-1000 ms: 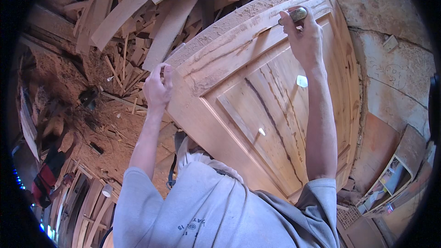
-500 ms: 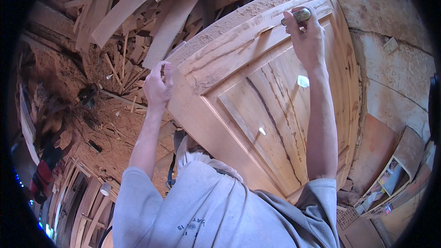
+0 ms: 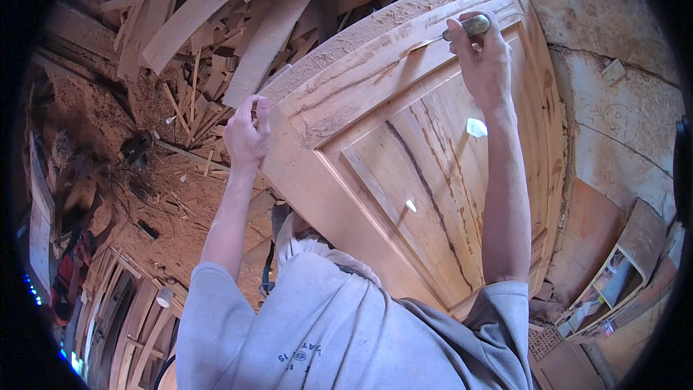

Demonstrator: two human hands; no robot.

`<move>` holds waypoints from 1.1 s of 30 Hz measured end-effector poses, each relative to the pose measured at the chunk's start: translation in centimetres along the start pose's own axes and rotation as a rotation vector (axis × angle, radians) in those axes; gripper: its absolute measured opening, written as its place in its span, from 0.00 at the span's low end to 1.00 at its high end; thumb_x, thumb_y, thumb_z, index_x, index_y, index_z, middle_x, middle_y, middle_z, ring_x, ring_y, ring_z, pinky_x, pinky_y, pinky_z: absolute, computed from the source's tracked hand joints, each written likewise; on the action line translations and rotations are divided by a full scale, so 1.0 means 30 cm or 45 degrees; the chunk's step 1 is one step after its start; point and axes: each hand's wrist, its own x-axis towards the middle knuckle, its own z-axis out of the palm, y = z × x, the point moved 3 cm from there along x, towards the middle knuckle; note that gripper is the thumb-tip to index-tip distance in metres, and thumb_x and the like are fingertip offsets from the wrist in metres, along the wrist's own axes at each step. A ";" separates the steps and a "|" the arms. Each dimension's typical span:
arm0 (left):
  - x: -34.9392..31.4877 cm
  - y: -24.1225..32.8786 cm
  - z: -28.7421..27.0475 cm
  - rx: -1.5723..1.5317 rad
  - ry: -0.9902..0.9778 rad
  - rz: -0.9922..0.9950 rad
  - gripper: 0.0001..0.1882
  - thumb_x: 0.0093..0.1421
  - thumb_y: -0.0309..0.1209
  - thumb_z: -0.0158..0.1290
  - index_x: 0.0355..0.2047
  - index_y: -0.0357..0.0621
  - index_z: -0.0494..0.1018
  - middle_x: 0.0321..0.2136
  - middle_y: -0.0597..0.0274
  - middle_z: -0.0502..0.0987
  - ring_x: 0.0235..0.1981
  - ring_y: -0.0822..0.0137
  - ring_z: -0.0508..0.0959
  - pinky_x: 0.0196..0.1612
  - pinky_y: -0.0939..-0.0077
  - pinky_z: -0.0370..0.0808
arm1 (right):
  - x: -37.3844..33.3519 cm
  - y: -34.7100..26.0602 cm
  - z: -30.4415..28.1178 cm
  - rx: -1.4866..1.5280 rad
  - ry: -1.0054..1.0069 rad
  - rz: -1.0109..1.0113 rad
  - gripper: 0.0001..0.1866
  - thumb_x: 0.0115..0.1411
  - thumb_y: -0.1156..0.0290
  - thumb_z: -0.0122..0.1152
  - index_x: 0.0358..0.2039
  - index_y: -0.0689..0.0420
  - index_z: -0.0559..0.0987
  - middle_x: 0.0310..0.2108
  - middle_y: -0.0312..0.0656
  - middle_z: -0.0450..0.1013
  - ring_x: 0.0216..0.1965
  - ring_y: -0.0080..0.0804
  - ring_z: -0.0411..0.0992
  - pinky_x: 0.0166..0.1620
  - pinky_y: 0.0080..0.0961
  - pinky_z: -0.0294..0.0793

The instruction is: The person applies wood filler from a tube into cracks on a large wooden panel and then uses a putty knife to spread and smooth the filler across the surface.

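A panelled wooden door (image 3: 368,126) with raised mouldings and dark cracks in its grain lies in front of me. My right hand (image 3: 485,65) is closed round the thick, mottled handle of a hand tool (image 3: 475,25), whose thin metal shaft points left along the door's far rail. Whether it is a screwdriver or a chisel, I cannot tell. At the door's left corner, my left hand (image 3: 247,133) has its fingers curled in beside the edge. What those fingers hold, if anything, is hidden.
A sawdust-covered board (image 3: 375,32) runs along the door's far edge. Behind it are heaped curved offcuts (image 3: 216,11) and scrap wood. Sawdust (image 3: 173,209) covers the ground at left. Concrete slabs (image 3: 621,115) lie at right, near an open-sided box (image 3: 613,282).
My left hand has shifted very slightly left. The tool in my right hand has tilted a little, and its shaft shows more plainly. The door has stayed put.
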 end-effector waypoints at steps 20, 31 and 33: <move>0.000 -0.007 0.006 -0.034 -0.015 -0.045 0.22 0.68 0.49 0.44 0.41 0.44 0.77 0.34 0.49 0.81 0.34 0.50 0.82 0.37 0.61 0.76 | -0.015 0.024 -0.015 0.106 -0.003 -0.002 0.12 0.63 0.65 0.65 0.38 0.59 0.75 0.27 0.41 0.79 0.29 0.26 0.78 0.33 0.23 0.76; -0.002 -0.011 0.010 -0.001 0.001 -0.053 0.23 0.68 0.51 0.44 0.41 0.45 0.77 0.34 0.49 0.81 0.34 0.51 0.82 0.37 0.61 0.76 | -0.036 0.030 -0.010 0.102 0.017 -0.023 0.11 0.62 0.66 0.65 0.39 0.59 0.74 0.27 0.42 0.79 0.30 0.25 0.79 0.33 0.24 0.77; -0.002 -0.006 0.007 0.005 -0.019 -0.072 0.23 0.68 0.51 0.44 0.41 0.45 0.77 0.33 0.49 0.81 0.33 0.52 0.82 0.37 0.62 0.76 | -0.038 0.023 -0.009 0.108 0.027 -0.022 0.11 0.62 0.67 0.65 0.39 0.59 0.74 0.28 0.42 0.79 0.30 0.25 0.79 0.33 0.24 0.78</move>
